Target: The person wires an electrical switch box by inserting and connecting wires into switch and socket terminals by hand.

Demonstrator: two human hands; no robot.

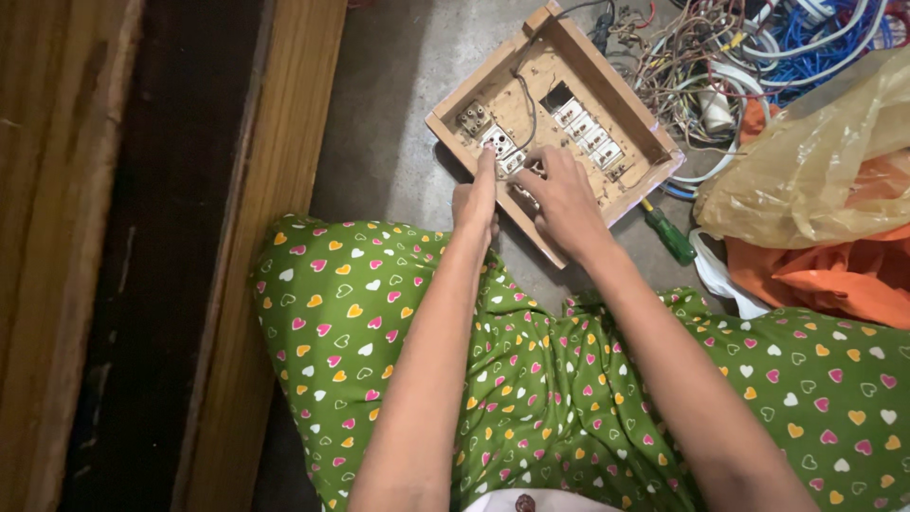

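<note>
Left fingers: the left hand (pixel 476 201) has its index finger stretched out straight, tip pressing on a white socket unit (pixel 497 144) in the near-left part of the board; the other fingers are curled under, holding nothing.
Right fingers: the right hand (pixel 561 194) has its fingers bunched narrow, tips down on the board just right of the left index; whether they pinch a small part, I cannot tell, as the hand hides it.
Switch board: a shallow wooden switch board (pixel 607 90), back side up, lies tilted on the floor in front of the knees; both hands work at its near edge.
Inside the board: a row of white switch backs (pixel 588 133) runs across the middle, a small metal-terminal unit (pixel 473 118) sits at the left corner, and a thin dark wire (pixel 531 109) loops across.
Beside the board: a green-handled screwdriver (pixel 669 237) lies on the floor, just off the right corner.
Further out: a tangle of wires (pixel 758 47), blue, white and red, is heaped beyond the board; a yellowish plastic bag (pixel 815 171) rests on orange cloth (pixel 834 275) at right.
Near the person: green heart-print fabric (pixel 379 322) covers the lap.
Far left: a wooden door frame (pixel 275 190).
</note>
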